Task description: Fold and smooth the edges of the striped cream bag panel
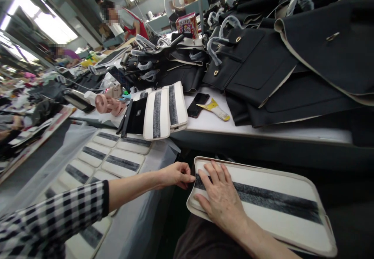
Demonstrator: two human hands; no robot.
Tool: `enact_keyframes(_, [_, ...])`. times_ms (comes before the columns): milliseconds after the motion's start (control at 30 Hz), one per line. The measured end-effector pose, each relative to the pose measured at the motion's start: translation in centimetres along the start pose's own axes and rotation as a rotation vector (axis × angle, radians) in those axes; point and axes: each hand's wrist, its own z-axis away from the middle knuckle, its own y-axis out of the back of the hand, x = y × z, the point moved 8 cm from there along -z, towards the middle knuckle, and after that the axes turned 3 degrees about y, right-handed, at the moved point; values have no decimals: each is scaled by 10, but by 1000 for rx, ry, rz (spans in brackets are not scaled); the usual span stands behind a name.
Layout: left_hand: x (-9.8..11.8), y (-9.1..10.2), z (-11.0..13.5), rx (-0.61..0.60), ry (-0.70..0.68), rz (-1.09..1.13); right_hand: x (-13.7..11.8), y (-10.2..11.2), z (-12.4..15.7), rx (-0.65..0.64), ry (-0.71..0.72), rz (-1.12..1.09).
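A white rounded panel with a dark grey stripe point(271, 185) lies across my lap, its rim slightly raised. My right hand point(222, 196) presses flat on its left part, fingers spread over the stripe and the white surface. At the panel's left end, my left hand point(178, 175) is closed in a pinch, thumb and forefinger touching the edge by the stripe. Whether the fingertips hold the rim itself or something small there cannot be made out.
Similar striped panels point(122, 161) lie in rows on a covered surface to the left. More stacked panels point(157, 114), a phone point(198, 105), yellow-handled snips point(214, 109) and a pink fan point(109, 105) are on the white table. Black leather bags point(260, 64) pile up behind. People work farther back.
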Motion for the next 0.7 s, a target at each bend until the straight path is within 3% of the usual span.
enact_keyframes(267, [3,-7,-17,51,-53,-118,7,6,-1,-58,-46,-73])
enact_keyframes(433, [-6,-11,-26,133,-217,-130,19,26,1,82,-136,-308])
enact_keyframes(567, [-5,-3,-14,404,-471,-268,47,37,8,312,-314,-848])
enact_keyframes(633, [6,-4,3,564,-621,-460,63,39,13,445,-428,-1261])
enact_keyframes(700, [27,-19,25,665,-806,-732,76,47,21,579,-530,-1662])
